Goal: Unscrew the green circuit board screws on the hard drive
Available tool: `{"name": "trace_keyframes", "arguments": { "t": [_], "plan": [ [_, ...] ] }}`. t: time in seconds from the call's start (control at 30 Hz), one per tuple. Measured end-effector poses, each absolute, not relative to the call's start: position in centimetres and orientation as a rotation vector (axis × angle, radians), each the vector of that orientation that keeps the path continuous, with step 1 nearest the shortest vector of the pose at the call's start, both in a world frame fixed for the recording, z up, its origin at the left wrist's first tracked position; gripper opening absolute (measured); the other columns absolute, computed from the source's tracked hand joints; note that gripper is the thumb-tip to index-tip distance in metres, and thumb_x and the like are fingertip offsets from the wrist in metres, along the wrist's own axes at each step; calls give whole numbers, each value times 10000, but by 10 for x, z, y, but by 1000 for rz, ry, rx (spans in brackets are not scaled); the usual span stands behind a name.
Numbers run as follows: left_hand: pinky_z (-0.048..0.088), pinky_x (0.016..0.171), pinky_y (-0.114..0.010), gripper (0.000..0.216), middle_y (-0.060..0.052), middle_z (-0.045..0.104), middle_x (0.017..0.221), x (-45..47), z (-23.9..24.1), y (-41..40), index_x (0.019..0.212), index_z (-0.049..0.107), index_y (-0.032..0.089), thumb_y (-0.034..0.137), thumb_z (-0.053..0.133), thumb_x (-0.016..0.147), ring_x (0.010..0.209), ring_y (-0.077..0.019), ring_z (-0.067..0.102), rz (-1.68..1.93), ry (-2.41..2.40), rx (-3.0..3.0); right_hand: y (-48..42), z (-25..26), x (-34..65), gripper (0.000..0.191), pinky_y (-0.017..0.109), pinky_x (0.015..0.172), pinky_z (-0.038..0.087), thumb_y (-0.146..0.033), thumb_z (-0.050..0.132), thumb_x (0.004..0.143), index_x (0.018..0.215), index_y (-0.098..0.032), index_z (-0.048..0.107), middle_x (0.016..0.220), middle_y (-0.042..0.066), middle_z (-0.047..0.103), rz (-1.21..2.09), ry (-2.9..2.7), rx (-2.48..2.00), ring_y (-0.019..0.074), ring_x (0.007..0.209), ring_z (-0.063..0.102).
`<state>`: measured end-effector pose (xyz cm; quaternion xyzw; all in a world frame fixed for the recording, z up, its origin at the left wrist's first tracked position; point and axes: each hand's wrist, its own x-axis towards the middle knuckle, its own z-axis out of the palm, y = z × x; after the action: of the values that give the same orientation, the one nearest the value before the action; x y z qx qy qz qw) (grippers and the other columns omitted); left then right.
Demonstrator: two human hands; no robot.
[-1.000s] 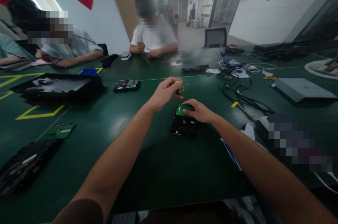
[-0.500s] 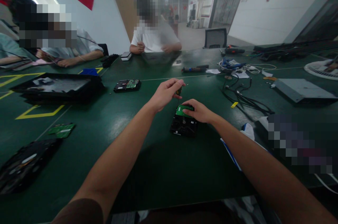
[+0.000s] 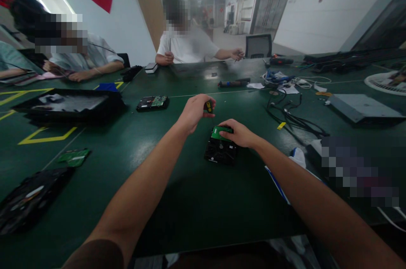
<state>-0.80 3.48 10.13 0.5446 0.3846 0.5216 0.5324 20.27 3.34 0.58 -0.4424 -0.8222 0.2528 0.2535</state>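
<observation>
A black hard drive (image 3: 220, 152) with a green circuit board (image 3: 217, 133) at its far end lies on the table just ahead of me. My right hand (image 3: 236, 133) grips the drive at its far right, thumb resting on the board. Above the board's far edge, my left hand (image 3: 198, 110) is closed round the black and yellow handle of a screwdriver (image 3: 208, 107). Its thin shaft points down toward the board; whether the tip touches a screw is too small to tell.
Another hard drive (image 3: 152, 103) sits farther left, near stacked black trays (image 3: 68, 104). A loose circuit board (image 3: 75, 157) and a black part (image 3: 33, 197) lie at left. Cables (image 3: 288, 112) and a grey metal box (image 3: 366, 108) are at right. A co-worker (image 3: 187, 45) sits opposite.
My left hand has shifted and turned slightly, showing more of the screwdriver handle. My right hand and the drive stay put. The co-worker opposite has stretched an arm out to the right.
</observation>
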Motion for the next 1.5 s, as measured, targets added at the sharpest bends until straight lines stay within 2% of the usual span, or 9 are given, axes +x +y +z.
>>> {"name": "trace_keyframes", "arguments": {
  "t": [0.23,0.37,0.6,0.73,0.9,1.1,1.3,1.4,1.5],
  "plan": [
    [630,744,-387,167,-89,685,844,-8,99,36,894,658,151,309,612,862,823,-207,669,1256,871,1212,32,9,202,336,461,999,517,-332,684,938,1263,-249,702,1235,102,681,694,-2245,-1191,268,1135,640],
    [620,737,-356,183,-94,691,866,-5,98,35,886,643,152,333,623,890,840,-198,674,1248,866,1242,31,10,202,349,474,965,529,-340,680,938,1274,-246,697,1246,111,679,700,-2241,-1189,275,1109,642],
    [599,647,-280,195,-84,663,933,-6,102,32,821,700,158,347,666,851,865,-187,635,1196,883,1359,32,7,203,350,482,1004,517,-364,680,936,1264,-243,702,1228,106,680,691,-2235,-1174,281,1138,639],
    [605,640,-307,210,-91,666,883,-8,100,34,889,702,146,350,660,856,841,-201,648,1171,855,1278,33,6,203,354,474,1002,517,-361,680,938,1269,-236,700,1233,108,682,683,-2245,-1180,278,1142,640],
    [625,741,-388,188,-90,684,845,-7,97,36,920,653,138,308,668,842,831,-209,677,1181,798,1189,34,6,202,321,469,1031,501,-333,678,942,1252,-253,704,1233,90,695,676,-2251,-1135,270,1160,633],
    [605,673,-312,199,-77,648,851,-8,100,33,853,689,135,326,643,825,823,-192,646,1182,825,1293,32,8,202,328,449,980,522,-338,671,949,1261,-240,700,1231,103,683,703,-2249,-1165,268,1139,637],
    [617,693,-378,213,-71,680,783,-8,101,33,960,622,157,330,616,835,793,-217,679,1159,815,1133,31,10,202,359,445,945,531,-342,676,945,1285,-226,688,1268,117,662,705,-2244,-1202,270,1116,639],
    [620,747,-391,174,-89,692,818,-7,101,34,904,623,147,301,608,825,830,-218,685,1174,805,1140,31,9,202,345,432,953,528,-338,675,945,1274,-235,692,1258,106,667,701,-2248,-1186,263,1136,632],
    [601,682,-324,189,-101,678,879,-9,101,34,844,671,136,315,616,815,853,-211,655,1178,842,1249,32,9,203,353,427,945,532,-351,672,948,1280,-232,690,1258,104,670,707,-2249,-1183,262,1136,633]
  ]
}}
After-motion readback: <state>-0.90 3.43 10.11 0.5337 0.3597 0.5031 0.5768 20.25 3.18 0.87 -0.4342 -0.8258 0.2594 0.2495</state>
